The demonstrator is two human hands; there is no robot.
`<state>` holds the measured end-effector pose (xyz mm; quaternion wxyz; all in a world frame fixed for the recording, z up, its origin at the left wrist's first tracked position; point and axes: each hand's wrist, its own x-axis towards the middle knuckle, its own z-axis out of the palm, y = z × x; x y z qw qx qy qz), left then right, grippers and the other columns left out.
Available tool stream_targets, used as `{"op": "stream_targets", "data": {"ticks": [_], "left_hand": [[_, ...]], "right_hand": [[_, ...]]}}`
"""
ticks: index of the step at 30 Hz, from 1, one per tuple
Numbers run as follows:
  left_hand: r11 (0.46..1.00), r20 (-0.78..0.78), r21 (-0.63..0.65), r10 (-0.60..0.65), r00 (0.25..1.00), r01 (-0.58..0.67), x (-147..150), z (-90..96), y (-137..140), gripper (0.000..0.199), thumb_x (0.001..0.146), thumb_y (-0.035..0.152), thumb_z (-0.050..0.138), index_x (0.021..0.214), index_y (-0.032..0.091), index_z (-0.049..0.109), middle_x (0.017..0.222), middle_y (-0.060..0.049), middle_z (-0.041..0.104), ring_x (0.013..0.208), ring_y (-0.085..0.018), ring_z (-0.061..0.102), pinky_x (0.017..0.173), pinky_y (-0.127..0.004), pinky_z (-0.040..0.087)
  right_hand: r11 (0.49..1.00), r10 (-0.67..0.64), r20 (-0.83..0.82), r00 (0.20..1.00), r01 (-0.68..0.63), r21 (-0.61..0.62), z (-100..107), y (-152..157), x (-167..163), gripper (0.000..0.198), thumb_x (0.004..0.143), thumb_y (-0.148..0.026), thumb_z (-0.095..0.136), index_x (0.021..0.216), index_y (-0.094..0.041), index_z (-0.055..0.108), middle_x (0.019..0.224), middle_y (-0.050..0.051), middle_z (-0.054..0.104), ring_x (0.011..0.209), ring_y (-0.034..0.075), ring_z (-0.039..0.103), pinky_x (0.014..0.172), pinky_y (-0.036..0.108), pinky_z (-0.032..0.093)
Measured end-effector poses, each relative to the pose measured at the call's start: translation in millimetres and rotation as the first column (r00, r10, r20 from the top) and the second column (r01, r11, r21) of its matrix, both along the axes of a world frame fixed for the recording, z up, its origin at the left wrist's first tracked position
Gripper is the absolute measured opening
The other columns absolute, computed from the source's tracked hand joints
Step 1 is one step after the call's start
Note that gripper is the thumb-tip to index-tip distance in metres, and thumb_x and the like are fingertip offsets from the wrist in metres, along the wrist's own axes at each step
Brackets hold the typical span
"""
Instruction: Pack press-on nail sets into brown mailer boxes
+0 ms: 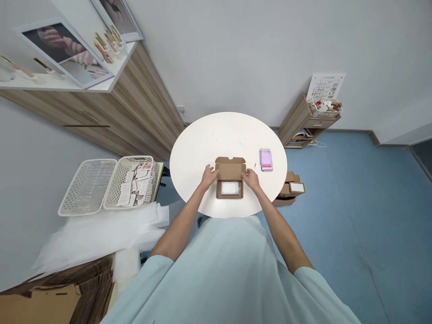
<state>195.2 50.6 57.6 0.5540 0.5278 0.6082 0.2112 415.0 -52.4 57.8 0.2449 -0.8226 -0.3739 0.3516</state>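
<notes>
From my end: small cardboard mailer box sits between the hands on the white bench, near the wearer's edge. Done: box body is formed, and a white packet lies inside. Left, my read: lid stands open on the far side, its front flap and side ears not tucked, so closing looks outstanding. Left hand is at the lid's left edge, fingers somewhat spread; right hand is at the right edge, fingers curled in. Can't tell whether either one pinches the board or only touches it. Packet contents: can't make out. Phone-like purple item right of the box is pixelated, no reading it. Carton pile beyond the bench's right side is partly hidden by the bench edge. Flat cardboard stack is cut off bottom left; white sheets above it are smeared.
</notes>
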Motion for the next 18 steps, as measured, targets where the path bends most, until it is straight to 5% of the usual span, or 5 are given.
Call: {"op": "stream_targets", "data": {"ticks": [10, 18], "left_hand": [[0.993, 0.067, 0.066, -0.105, 0.992, 0.101, 4, 20.6, -10, 0.083, 0.095, 0.024, 0.069, 0.166, 0.017, 0.027, 0.166, -0.022, 0.042, 0.139, -0.030, 0.059, 0.111, -0.042, 0.053], [0.973, 0.114, 0.198, -0.146, 0.983, 0.122, -5, 4.6, -37, 0.078, 0.094, 0.018, 0.066, 0.164, 0.017, 0.031, 0.165, -0.021, 0.045, 0.137, -0.030, 0.061, 0.115, -0.047, 0.052]], "right_hand": [[0.977, -0.031, -0.145, 0.989, 0.060, 0.203, 7, 1, 2, 0.055, 0.096, -0.030, 0.066, 0.148, -0.015, 0.054, 0.141, 0.018, 0.069, 0.110, 0.024, 0.076, 0.102, 0.038, 0.057], [0.941, 0.056, -0.092, 0.994, -0.022, 0.338, 2, -32, -5, 0.057, 0.095, -0.034, 0.065, 0.149, -0.019, 0.053, 0.143, 0.017, 0.068, 0.116, 0.027, 0.074, 0.105, 0.043, 0.057]]}}
